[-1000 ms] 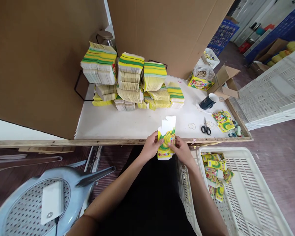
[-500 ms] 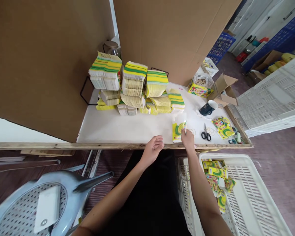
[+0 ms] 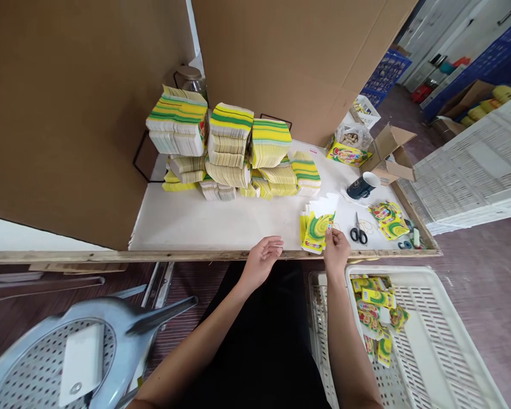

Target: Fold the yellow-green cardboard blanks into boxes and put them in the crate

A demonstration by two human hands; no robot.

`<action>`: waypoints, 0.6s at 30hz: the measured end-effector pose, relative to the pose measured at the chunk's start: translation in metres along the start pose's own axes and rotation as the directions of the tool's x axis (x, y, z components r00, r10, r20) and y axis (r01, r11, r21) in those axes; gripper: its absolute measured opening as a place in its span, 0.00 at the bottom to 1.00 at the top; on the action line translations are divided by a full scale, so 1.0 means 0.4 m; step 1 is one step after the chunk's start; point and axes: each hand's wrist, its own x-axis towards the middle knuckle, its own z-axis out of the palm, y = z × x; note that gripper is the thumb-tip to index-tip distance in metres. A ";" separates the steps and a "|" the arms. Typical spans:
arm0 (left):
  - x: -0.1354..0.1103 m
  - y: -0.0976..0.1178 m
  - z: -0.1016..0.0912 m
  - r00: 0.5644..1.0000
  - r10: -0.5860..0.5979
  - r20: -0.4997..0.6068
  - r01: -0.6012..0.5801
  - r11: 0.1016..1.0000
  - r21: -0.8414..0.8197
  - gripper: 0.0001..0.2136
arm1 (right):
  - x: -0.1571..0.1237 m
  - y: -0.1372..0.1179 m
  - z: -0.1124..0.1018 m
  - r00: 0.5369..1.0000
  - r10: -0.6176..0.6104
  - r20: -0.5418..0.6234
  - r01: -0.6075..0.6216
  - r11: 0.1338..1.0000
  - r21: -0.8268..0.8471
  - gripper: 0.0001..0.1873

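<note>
At the table's front edge my left hand (image 3: 263, 260) hovers with its fingers loosely curled and apart, holding nothing. My right hand (image 3: 336, 250) pinches the right edge of a flat yellow-and-green carton (image 3: 318, 230) with white flaps pointing up. Under and to the left of that carton lie more flat cartons (image 3: 303, 224), partly hidden. Tall stacks of flat cartons (image 3: 231, 128) stand behind, bundled side by side in two layers. To the right of my right hand are black-handled scissors (image 3: 358, 232).
A dark mug (image 3: 363, 186) lies tilted near a loose pile of cartons (image 3: 387, 218). Behind sits an open cardboard box (image 3: 389, 153). Below, a white crate (image 3: 434, 318) holds several cartons. A blue stool (image 3: 123, 324) stands at left, and tall cardboard sheets (image 3: 298, 62) rise behind.
My right hand has moved slightly right and down, and the carton in it now faces up, lying tilted over the others. My left hand has barely moved.
</note>
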 end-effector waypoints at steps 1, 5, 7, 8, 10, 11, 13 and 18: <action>0.001 0.001 0.002 1.000 -0.003 0.022 0.003 1.000 -0.026 0.20 | -0.022 -0.010 0.001 0.999 0.018 0.040 -0.021 0.997 0.079 0.27; 0.001 0.019 0.011 0.982 -0.007 0.190 0.049 0.974 -0.220 0.24 | -0.130 -0.066 0.013 0.938 0.109 0.329 -0.262 0.844 0.468 0.24; -0.002 0.030 0.014 0.961 -0.006 0.276 0.097 0.944 -0.315 0.24 | -0.176 -0.089 0.021 0.891 0.130 0.436 -0.370 0.765 0.527 0.22; -0.004 0.035 0.014 0.951 -0.011 0.309 0.123 0.930 -0.346 0.23 | -0.194 -0.097 0.024 0.875 0.139 0.464 -0.400 0.748 0.530 0.21; -0.009 0.040 0.012 0.932 -0.022 0.362 0.169 0.910 -0.380 0.24 | -0.217 -0.107 0.029 0.852 0.151 0.501 -0.436 0.733 0.522 0.20; -0.012 0.042 0.011 0.925 -0.024 0.378 0.181 0.904 -0.386 0.24 | -0.223 -0.109 0.030 0.848 0.151 0.509 -0.441 0.734 0.517 0.20; -0.015 0.043 0.010 0.920 -0.010 0.393 0.174 0.906 -0.386 0.25 | -0.230 -0.113 0.029 0.856 0.135 0.499 -0.414 0.757 0.505 0.18; -0.017 0.039 0.011 0.937 0.039 0.348 0.098 0.925 -0.367 0.25 | -0.232 -0.124 0.012 0.878 0.067 0.475 -0.290 0.862 0.416 0.18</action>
